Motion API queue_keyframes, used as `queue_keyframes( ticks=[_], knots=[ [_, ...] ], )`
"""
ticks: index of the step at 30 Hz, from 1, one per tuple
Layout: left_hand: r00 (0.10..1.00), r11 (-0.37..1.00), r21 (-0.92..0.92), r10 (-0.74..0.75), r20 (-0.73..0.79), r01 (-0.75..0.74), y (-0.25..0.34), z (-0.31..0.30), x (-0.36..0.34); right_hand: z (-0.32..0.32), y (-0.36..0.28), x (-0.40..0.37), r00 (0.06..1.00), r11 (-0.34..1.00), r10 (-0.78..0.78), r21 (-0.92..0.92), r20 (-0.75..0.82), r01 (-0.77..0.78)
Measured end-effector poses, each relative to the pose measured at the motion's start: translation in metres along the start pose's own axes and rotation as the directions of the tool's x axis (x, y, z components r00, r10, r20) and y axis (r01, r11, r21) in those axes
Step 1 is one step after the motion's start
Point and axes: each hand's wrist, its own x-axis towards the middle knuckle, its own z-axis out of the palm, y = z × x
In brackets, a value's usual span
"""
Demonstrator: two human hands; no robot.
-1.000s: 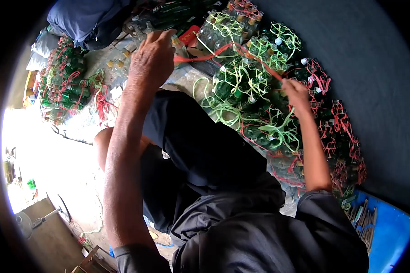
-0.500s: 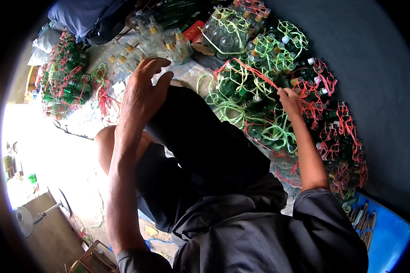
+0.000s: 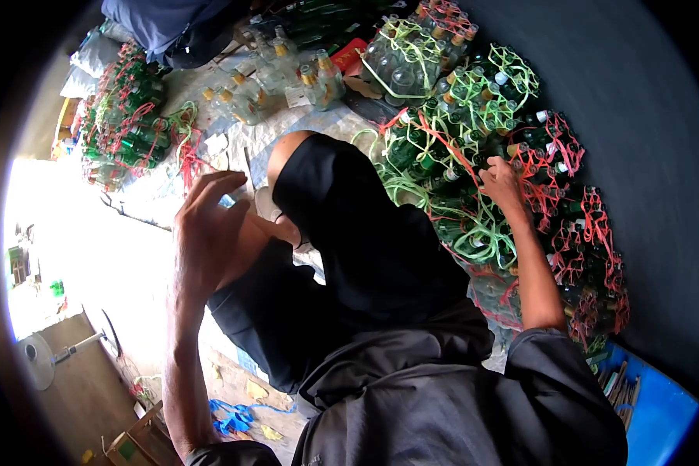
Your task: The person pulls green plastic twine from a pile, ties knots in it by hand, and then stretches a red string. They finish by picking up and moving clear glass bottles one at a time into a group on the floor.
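My left hand is raised over my lower leg, left of my bent knee. Its fingers are curved and apart, with nothing between them. On the right, my right hand is above the bundled green bottles. Its thumb and fingertips are at the lower end of a red plastic string and seem to pinch it; the exact grip is small in view. That string slants across the bottle tops. Loose light-green string lies in loops over the bottles below this hand.
Clear glass bottles stand on the floor ahead. Another tied bottle bundle is at the far left. More bundles netted in red string line the dark wall. A fan and blue string are at lower left.
My left hand has moved down and left, away from the knee. My right hand has lowered slightly with the end of the red string. The view has shifted a little.
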Motion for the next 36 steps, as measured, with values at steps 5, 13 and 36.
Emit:
queue_keyframes(
  ticks=[5, 13, 36],
  knots=[
    [0.999, 0.999, 0.044, 0.023, -0.044, -0.021, 0.010, -0.030, -0.050, 0.012, 0.038, 0.015, 0.994, 0.993, -0.112, 0.030, -0.005, 0.112],
    [0.921, 0.953, 0.017, -0.287, -0.265, 0.302, 0.000, -0.036, -0.176, -0.022, -0.035, -0.015, 0.987, 0.982, -0.158, -0.096, 0.034, 0.161],
    [0.361, 0.095, -0.654, -0.888, 0.286, 0.750, 0.017, 0.198, -0.489, 0.007, -0.131, -0.056, 0.837, 0.776, -0.545, 0.403, 0.045, 0.484]
  ],
)
